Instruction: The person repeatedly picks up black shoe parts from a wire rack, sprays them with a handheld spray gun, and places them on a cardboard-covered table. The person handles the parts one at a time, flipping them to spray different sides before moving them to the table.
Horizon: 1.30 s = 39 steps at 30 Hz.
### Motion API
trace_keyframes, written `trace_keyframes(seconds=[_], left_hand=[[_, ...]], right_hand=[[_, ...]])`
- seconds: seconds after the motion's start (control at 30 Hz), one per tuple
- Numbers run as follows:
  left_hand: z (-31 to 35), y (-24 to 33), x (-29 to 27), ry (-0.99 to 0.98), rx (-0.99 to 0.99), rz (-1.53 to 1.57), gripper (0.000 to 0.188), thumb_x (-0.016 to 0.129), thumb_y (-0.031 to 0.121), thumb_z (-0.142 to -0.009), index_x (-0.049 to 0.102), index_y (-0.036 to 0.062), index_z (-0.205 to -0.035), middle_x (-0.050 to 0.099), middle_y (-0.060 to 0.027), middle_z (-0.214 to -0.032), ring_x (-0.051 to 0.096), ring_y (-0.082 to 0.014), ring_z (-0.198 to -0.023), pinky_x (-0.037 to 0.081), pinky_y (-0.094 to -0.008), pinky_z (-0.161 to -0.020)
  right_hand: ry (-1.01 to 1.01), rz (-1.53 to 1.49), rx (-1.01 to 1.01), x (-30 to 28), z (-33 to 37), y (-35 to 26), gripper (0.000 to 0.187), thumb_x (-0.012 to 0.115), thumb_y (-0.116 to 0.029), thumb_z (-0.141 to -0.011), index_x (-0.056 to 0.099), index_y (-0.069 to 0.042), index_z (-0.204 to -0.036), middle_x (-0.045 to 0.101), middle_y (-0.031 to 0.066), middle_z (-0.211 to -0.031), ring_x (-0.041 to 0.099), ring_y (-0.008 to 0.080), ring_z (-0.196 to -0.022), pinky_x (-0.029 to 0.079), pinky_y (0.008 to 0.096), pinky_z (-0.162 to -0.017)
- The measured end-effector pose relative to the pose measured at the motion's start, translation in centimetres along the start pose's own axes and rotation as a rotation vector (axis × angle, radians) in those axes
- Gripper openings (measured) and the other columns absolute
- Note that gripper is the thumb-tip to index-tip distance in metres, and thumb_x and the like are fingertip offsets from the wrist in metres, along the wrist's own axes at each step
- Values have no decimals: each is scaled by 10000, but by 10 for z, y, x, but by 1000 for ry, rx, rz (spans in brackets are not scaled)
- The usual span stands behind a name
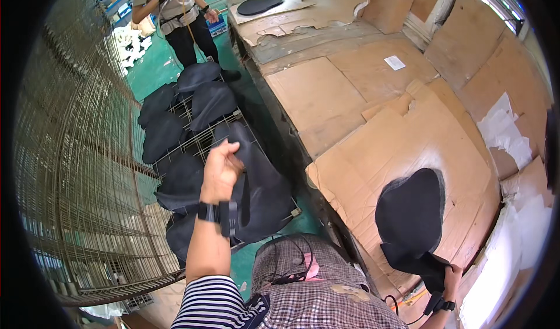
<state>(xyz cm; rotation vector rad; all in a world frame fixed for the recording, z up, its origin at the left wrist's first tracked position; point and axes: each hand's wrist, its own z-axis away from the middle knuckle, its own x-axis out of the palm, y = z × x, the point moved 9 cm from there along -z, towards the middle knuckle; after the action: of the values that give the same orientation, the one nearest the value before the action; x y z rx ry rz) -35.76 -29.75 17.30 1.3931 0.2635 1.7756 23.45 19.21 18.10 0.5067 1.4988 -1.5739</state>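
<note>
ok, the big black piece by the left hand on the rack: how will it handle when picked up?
Probably floppy: the black piece lies in soft curves on the wire rack. Likely light for its size, as it looks thin and sheet-like. Rolling seems unlikely, given its broad, low shape.

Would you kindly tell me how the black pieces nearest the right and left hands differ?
The right piece lies on cardboard; the left piece on a wire rack. The left piece lies among other black pieces; the right piece lies apart from them. Both are black with curved edges.
</note>
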Motion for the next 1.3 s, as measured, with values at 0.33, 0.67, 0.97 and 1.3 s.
trace_keyframes(seconds=[0.33,0.67,0.97,1.3], left_hand=[[-58,59,-117,203,457,205,201,538,-12,-836,556,58,-1024,605,-76,-1021,567,-227,-937,437,-422,-939],[-145,-177,-304,717,-143,323,551,630,202,-851,355,77,-1311,294,-153,-1380,449,-367,-1124,435,-561,-898],[-144,-156,-345,750,-20,335,410,613,159,-835,489,101,-1221,445,-57,-1251,509,-271,-1036,451,-445,-895],[-187,-104,-388,789,34,289,409,621,111,-818,477,49,-1196,494,-117,-1106,564,-285,-899,507,-385,-810]], right_hand=[[36,164,-114,9,2,-16,359,578,-178,-872,432,41,-628,342,5,-543,298,86,-533,232,325,-467],[89,422,-137,-2,34,-52,265,597,-163,-832,553,61,-697,455,115,-547,418,160,-533,328,356,-507],[-189,334,-201,103,40,-120,181,603,-140,-809,672,8,-885,645,138,-721,606,253,-648,474,340,-619],[-947,435,-369,282,132,-140,262,542,-130,-832,617,6,-1043,645,230,-861,637,342,-782,484,398,-696]])
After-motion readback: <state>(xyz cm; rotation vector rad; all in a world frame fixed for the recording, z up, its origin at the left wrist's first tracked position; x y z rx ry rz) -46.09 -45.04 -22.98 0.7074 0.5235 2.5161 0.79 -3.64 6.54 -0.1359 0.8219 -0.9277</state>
